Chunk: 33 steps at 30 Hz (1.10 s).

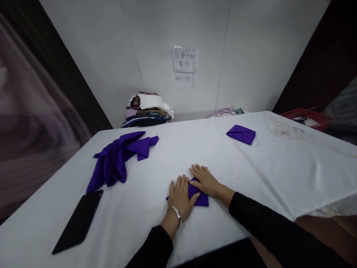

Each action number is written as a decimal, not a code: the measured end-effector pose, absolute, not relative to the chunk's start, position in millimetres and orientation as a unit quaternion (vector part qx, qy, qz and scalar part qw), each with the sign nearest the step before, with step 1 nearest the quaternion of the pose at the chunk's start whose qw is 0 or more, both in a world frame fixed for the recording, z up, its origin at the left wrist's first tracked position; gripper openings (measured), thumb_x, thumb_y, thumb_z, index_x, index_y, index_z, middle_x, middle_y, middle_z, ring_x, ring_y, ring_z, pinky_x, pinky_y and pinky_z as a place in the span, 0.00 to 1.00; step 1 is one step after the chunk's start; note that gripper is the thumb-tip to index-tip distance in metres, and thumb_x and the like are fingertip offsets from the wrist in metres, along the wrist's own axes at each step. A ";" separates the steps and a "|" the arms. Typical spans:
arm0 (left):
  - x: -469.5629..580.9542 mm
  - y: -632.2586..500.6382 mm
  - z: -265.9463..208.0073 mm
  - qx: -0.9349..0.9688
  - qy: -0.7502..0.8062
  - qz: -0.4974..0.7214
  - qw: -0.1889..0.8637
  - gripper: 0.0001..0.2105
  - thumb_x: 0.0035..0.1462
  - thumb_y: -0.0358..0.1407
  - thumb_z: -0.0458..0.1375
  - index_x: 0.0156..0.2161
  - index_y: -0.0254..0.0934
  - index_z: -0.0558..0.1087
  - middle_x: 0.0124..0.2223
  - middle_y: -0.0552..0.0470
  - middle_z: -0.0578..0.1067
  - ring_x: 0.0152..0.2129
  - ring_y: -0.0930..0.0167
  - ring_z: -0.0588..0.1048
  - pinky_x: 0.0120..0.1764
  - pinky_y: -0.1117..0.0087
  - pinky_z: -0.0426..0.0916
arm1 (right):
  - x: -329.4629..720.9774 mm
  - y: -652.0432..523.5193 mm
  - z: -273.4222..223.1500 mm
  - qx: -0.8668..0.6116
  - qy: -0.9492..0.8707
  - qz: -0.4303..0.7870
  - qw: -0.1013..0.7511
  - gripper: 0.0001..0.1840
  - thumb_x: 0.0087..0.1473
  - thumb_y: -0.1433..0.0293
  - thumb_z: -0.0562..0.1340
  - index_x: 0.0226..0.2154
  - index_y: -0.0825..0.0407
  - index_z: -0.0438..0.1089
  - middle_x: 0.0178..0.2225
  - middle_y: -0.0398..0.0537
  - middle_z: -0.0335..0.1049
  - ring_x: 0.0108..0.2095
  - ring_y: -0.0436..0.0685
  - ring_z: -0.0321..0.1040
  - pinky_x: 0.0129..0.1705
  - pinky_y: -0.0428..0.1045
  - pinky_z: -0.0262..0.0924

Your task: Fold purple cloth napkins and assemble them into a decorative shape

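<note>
A small folded purple napkin (195, 193) lies on the white tablecloth (173, 156) near the front edge. My left hand (181, 199) rests flat on its left part, fingers spread, a bracelet on the wrist. My right hand (205, 180) lies flat over its upper right part. Most of the napkin is hidden under the two palms. Neither hand grips anything.
A heap of unfolded purple napkins (118, 158) lies at the left. A folded purple napkin (241, 134) sits at the far right. A black phone (79, 221) lies near the front left. Stacked fabrics (146, 109) stand against the wall. A red basket (308, 117) is at the right.
</note>
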State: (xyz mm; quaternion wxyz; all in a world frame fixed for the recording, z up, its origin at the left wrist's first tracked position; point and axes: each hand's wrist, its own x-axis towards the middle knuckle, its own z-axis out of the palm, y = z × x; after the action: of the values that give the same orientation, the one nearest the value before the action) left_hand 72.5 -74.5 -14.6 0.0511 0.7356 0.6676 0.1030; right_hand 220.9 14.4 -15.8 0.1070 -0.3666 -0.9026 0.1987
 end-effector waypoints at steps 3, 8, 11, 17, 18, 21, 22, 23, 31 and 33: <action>62.7 -83.0 -14.4 0.735 0.670 0.094 0.046 0.34 0.54 0.54 0.44 0.60 0.31 0.54 0.62 0.39 0.54 0.59 0.57 0.49 0.57 0.48 0.42 | 220.7 14.3 -15.3 -0.361 -0.908 0.189 0.102 0.36 0.57 0.49 0.43 0.61 0.51 0.45 0.63 0.54 0.39 0.63 0.61 0.31 0.60 0.60 0.30; 49.0 -98.8 -15.0 0.722 0.687 0.072 0.045 0.35 0.54 0.55 0.42 0.61 0.32 0.51 0.63 0.41 0.51 0.60 0.58 0.47 0.57 0.48 0.42 | 219.8 15.5 -16.1 -0.355 -0.913 0.173 0.101 0.35 0.57 0.49 0.43 0.61 0.50 0.46 0.63 0.53 0.40 0.62 0.61 0.33 0.59 0.60 0.32; 39.1 -111.7 -14.8 0.708 0.702 0.052 0.047 0.36 0.55 0.55 0.41 0.61 0.31 0.50 0.63 0.41 0.50 0.60 0.60 0.46 0.58 0.49 0.41 | 219.1 16.0 -17.9 -0.357 -0.914 0.164 0.097 0.36 0.57 0.48 0.43 0.60 0.50 0.47 0.63 0.54 0.41 0.62 0.62 0.34 0.59 0.60 0.33; 20.1 -130.5 -8.6 0.657 0.751 0.028 0.058 0.36 0.55 0.56 0.37 0.61 0.29 0.49 0.63 0.41 0.49 0.61 0.61 0.45 0.58 0.50 0.40 | 218.4 15.4 -18.7 -0.353 -0.920 0.144 0.091 0.38 0.56 0.46 0.43 0.60 0.52 0.49 0.62 0.55 0.42 0.62 0.63 0.34 0.59 0.60 0.33; 21.8 -130.6 -6.2 0.641 0.765 0.032 0.056 0.37 0.56 0.56 0.37 0.61 0.28 0.50 0.63 0.41 0.49 0.61 0.61 0.45 0.58 0.49 0.40 | 218.4 15.2 -18.6 -0.352 -0.921 0.141 0.088 0.38 0.55 0.46 0.43 0.60 0.53 0.49 0.62 0.56 0.42 0.62 0.64 0.34 0.59 0.60 0.34; 40.5 -124.6 1.4 0.644 0.762 0.063 0.038 0.38 0.55 0.57 0.38 0.60 0.28 0.50 0.63 0.39 0.49 0.61 0.60 0.45 0.58 0.49 0.40 | 218.5 14.0 -18.1 -0.352 -0.923 0.127 0.087 0.39 0.55 0.46 0.43 0.60 0.53 0.50 0.62 0.56 0.43 0.62 0.65 0.35 0.59 0.60 0.35; 49.7 -121.3 3.3 0.667 0.741 0.075 0.034 0.38 0.54 0.57 0.39 0.61 0.28 0.50 0.63 0.39 0.48 0.61 0.60 0.44 0.58 0.49 0.39 | 218.6 13.5 -17.8 -0.352 -0.924 0.122 0.087 0.38 0.55 0.46 0.43 0.59 0.53 0.50 0.62 0.57 0.43 0.62 0.65 0.36 0.58 0.61 0.35; 59.0 -117.8 4.4 0.693 0.715 0.085 0.036 0.39 0.53 0.58 0.39 0.61 0.29 0.49 0.63 0.39 0.48 0.61 0.60 0.44 0.59 0.49 0.38 | 218.7 13.1 -17.6 -0.353 -0.924 0.116 0.086 0.38 0.55 0.46 0.43 0.59 0.54 0.50 0.62 0.57 0.43 0.62 0.65 0.36 0.58 0.61 0.36; 68.4 -120.5 -8.6 0.741 0.664 0.079 0.068 0.38 0.54 0.57 0.40 0.61 0.28 0.50 0.63 0.39 0.48 0.61 0.60 0.45 0.59 0.54 0.42 | 218.4 12.0 -16.4 -0.352 -0.926 0.108 0.081 0.36 0.57 0.48 0.42 0.59 0.54 0.50 0.62 0.57 0.43 0.62 0.64 0.36 0.58 0.60 0.36; 57.0 -129.2 -12.7 0.736 0.670 0.073 0.065 0.38 0.55 0.57 0.39 0.61 0.28 0.49 0.64 0.41 0.47 0.61 0.61 0.44 0.59 0.54 0.43 | 218.0 12.2 -16.0 -0.355 -0.926 0.110 0.072 0.37 0.57 0.48 0.41 0.60 0.54 0.49 0.62 0.57 0.42 0.62 0.64 0.35 0.58 0.60 0.35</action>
State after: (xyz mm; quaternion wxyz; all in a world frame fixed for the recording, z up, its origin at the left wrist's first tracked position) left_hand 57.0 -129.2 -12.7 0.0651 0.7357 0.6702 0.0729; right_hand 218.0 12.2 -16.0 0.0723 -0.3549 -0.9257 0.1095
